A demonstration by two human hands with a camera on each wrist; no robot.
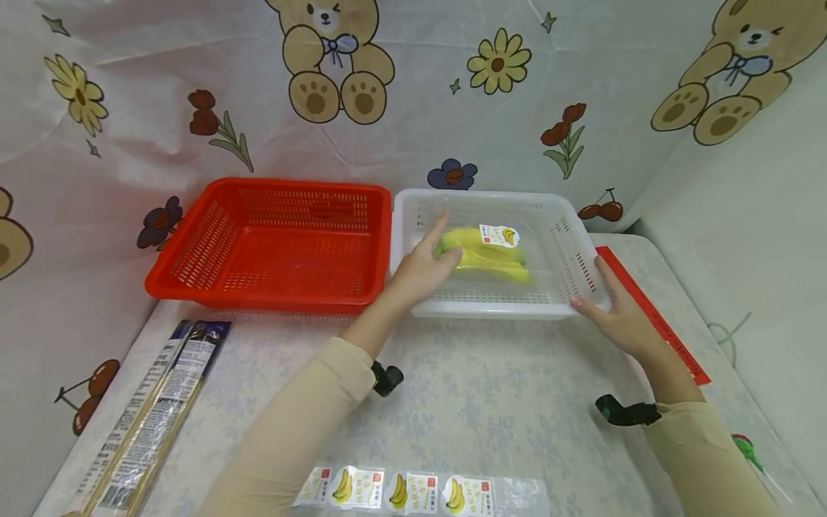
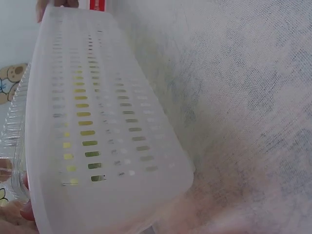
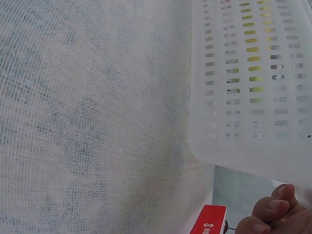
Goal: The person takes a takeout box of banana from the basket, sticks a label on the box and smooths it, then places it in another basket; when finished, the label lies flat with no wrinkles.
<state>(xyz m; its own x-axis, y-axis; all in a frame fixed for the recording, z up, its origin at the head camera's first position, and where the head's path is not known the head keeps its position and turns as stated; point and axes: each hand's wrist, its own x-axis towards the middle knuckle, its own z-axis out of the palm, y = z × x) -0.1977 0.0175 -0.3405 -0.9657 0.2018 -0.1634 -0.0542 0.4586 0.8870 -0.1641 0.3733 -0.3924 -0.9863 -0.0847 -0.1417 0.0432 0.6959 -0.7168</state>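
Note:
A clear plastic box with yellow-green bananas and a banana label on its lid lies in the white basket. My left hand reaches over the basket's left rim, index finger straight and thumb spread, touching the box's left end. At the opposite end, my right hand grips the rim near the front corner. Its thumb is toward the inside and several curled fingers show outside the basket wall. In the left wrist view the box's ridged edge stands above the rim.
A red basket stands close to the white one's left. Long foil packages lie at the table's left. A strip of banana labels lies at the front. Right of my hand are a red strip and a green-wrapped lollipop.

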